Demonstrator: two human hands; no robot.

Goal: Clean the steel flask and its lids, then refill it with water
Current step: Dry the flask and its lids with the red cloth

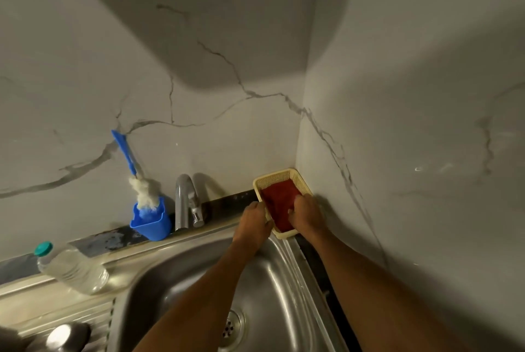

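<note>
Inside, the cream basket [285, 174] holds a red cloth [279, 204].

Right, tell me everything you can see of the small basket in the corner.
The basket is a small, shallow rectangular tray of cream perforated plastic with a smooth rim. It sits on the dark ledge behind the sink, pushed into the corner where the two marble walls meet. A red cloth lies inside, filling most of it. The left hand rests at its near left rim, and the right hand presses down on the cloth.
</note>
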